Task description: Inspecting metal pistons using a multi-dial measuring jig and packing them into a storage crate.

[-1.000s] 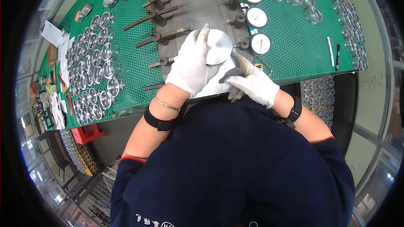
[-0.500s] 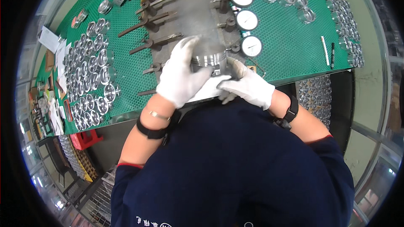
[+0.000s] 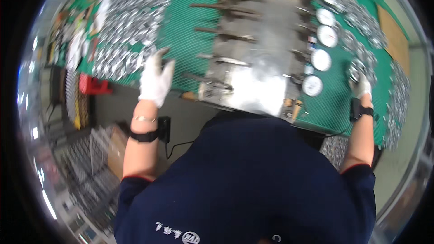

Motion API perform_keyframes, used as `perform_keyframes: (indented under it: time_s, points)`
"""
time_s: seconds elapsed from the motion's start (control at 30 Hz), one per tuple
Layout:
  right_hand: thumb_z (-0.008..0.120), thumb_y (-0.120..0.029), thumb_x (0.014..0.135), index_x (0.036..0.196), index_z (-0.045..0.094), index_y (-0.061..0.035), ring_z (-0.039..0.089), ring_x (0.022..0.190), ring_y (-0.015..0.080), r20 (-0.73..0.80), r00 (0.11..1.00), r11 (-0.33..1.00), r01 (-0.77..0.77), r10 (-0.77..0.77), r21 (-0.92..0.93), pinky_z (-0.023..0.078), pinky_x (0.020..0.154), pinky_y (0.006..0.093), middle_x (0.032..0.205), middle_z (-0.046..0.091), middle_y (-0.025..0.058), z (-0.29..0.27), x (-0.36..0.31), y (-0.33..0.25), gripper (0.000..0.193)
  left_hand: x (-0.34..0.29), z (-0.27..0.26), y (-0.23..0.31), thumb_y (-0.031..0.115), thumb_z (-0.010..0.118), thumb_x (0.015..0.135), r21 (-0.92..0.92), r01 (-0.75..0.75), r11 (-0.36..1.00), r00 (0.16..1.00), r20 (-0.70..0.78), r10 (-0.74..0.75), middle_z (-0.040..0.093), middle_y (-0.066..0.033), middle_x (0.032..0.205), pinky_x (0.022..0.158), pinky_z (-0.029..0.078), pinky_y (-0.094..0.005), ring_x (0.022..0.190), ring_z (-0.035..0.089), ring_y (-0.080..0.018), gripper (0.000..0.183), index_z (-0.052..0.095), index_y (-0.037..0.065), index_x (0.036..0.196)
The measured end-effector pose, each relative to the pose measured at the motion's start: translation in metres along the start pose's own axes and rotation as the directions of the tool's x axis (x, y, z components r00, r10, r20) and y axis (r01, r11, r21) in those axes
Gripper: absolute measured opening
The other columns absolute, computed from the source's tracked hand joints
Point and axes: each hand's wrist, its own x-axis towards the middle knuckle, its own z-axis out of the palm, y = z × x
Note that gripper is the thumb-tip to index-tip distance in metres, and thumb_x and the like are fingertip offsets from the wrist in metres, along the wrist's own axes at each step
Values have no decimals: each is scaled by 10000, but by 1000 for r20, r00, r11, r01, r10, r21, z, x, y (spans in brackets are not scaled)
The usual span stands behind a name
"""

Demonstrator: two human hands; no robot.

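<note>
Both my hands wear white gloves with greyish fingertips. My left hand (image 3: 156, 79) is over the left side of the green-topped bench, fingers and thumb apart, with nothing visible between them. It is nearest the right edge of a large group of shiny metal pistons (image 3: 131, 27); motion blurs these. Far to the right, my right hand (image 3: 363, 86) has its fingers around a metal piston (image 3: 356, 70), beside other pistons on the mat. Between my hands lies a steel plate (image 3: 266, 63) fitted with bar-like metal levers (image 3: 230, 34) along its left side.
Several round white dial gauges (image 3: 327, 36) line the plate's right side. More pistons (image 3: 395, 104) stand along the right bench edge, near a brown cardboard sheet (image 3: 392, 34). A red plastic item (image 3: 94, 84) sits below the bench at left. A cable (image 3: 174, 149) hangs by my left forearm.
My hands were together around a piston at the plate's near end. They have parted, left hand going left, right hand going right with a piston. The whole view has shifted and blurred.
</note>
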Motion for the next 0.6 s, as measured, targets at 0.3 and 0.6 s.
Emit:
perform_keyframes:
  time_s: [0.3,0.6]
  points:
    - [597,-220,936,1323,503,-57,643,1068,312,-37,902,507,-207,429,837,552,840,380,1155,623,193,43,35,40,430,38,-5,-133,327,631,881,512,191,838,981,-63,-185,435,-222,1446,1019,454,-442,1209,547,-395,524,511,162,1363]
    - [568,-119,950,1464,240,-52,586,1148,408,-54,842,173,-47,537,984,533,977,413,1362,405,263,10,-113,-45,613,102,2,-159,474,711,773,524,472,709,785,116,-608,73,-143,1629,1061,435,-436,1284,509,-383,1052,66,240,1570]
